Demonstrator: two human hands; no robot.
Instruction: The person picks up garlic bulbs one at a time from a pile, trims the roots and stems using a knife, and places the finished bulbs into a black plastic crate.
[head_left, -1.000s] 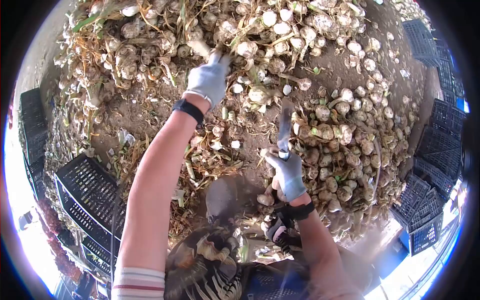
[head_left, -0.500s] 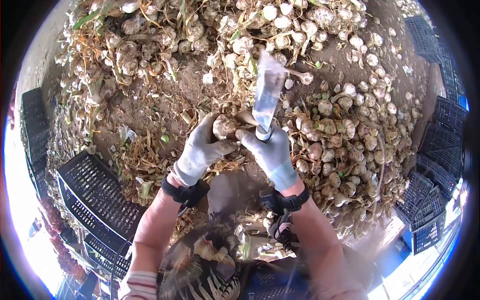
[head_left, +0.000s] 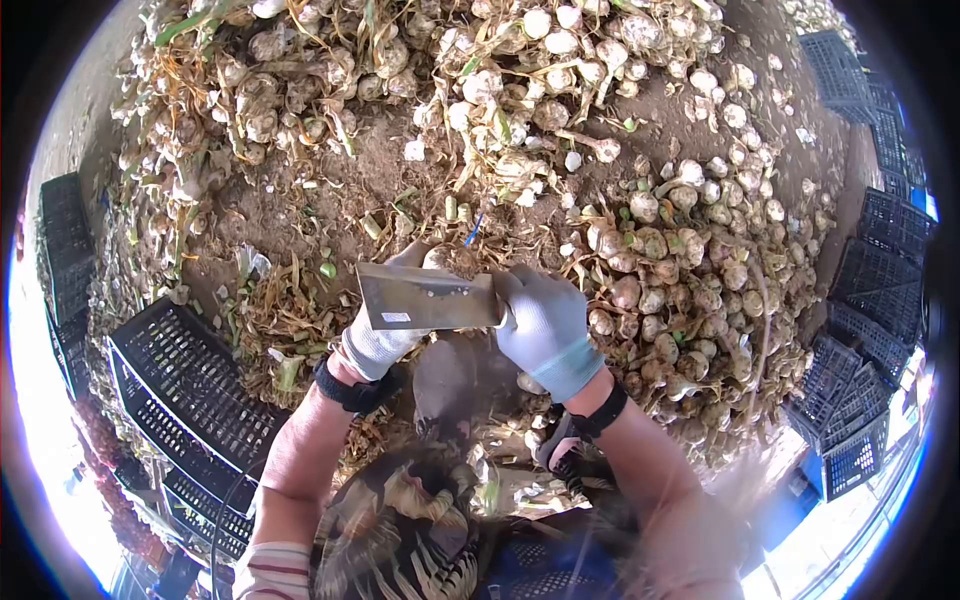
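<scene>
My right hand point(head_left: 545, 318), in a pale work glove, is closed around the handle of a broad-bladed knife point(head_left: 425, 303). The blade lies sideways, pointing left, and crosses in front of my gloved left hand point(head_left: 382, 335). Above the blade's upper edge shows a small part of a garlic bulb point(head_left: 437, 259), held by my left hand. Most of that bulb and the left fingers are hidden behind the blade. Loose garlic bulbs point(head_left: 690, 270) lie heaped to the right of my right hand.
Garlic with long dry stalks point(head_left: 370, 60) is piled ahead. Cut stalks and dry leaves point(head_left: 285, 315) litter the soil. Black plastic crates point(head_left: 190, 375) stand at left, and more crates point(head_left: 880, 270) line the right edge.
The knife has swung from pointing up and away to lying across my left hand. The garlic bulb, in full sight before, is now mostly covered by the blade.
</scene>
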